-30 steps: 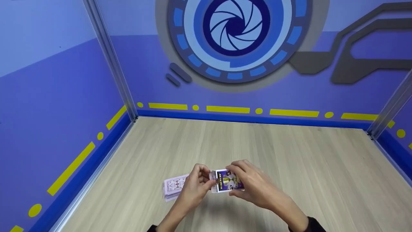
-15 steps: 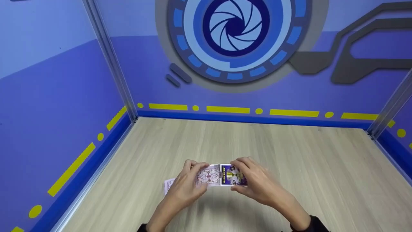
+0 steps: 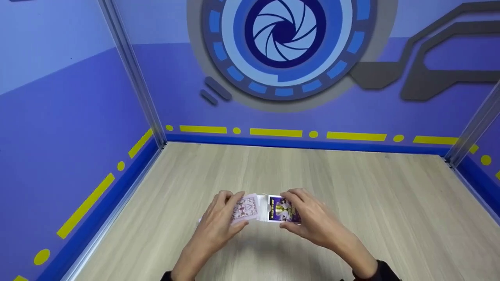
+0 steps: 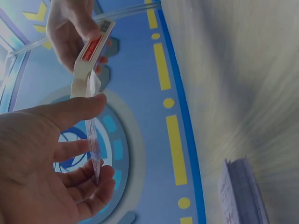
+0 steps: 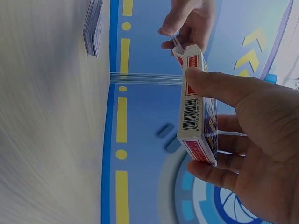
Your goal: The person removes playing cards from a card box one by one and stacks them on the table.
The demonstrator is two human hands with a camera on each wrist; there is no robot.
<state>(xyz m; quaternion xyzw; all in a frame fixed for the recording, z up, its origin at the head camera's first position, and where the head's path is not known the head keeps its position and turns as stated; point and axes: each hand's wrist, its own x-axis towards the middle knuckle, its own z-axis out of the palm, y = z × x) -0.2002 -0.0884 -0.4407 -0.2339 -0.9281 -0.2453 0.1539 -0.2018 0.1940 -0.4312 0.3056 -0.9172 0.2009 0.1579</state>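
My right hand (image 3: 316, 218) grips a purple and white playing-card box (image 3: 282, 208) by its long edges, above the table. The barcode side of the box (image 5: 191, 112) shows in the right wrist view. A white flap (image 3: 263, 208) extends from its left end. My left hand (image 3: 213, 218) holds a few playing cards (image 3: 246, 207) between thumb and fingers, pattern side up and slightly tilted, close to the flap. From the side these cards (image 4: 93, 144) look thin. On the table, a thicker stack of cards (image 4: 240, 196) lies under the left hand, almost hidden in the head view.
A pale wood-grain table (image 3: 351, 187) spreads beneath both hands. Blue printed panels (image 3: 78, 128) with yellow dashes stand along its left, back and right sides. Metal posts (image 3: 134, 74) join them at the corners.
My left hand first pinched at the box's left end, then took hold of the cards there. These have since shifted left and tilted, baring the flap. The right hand keeps the box nearly in place.
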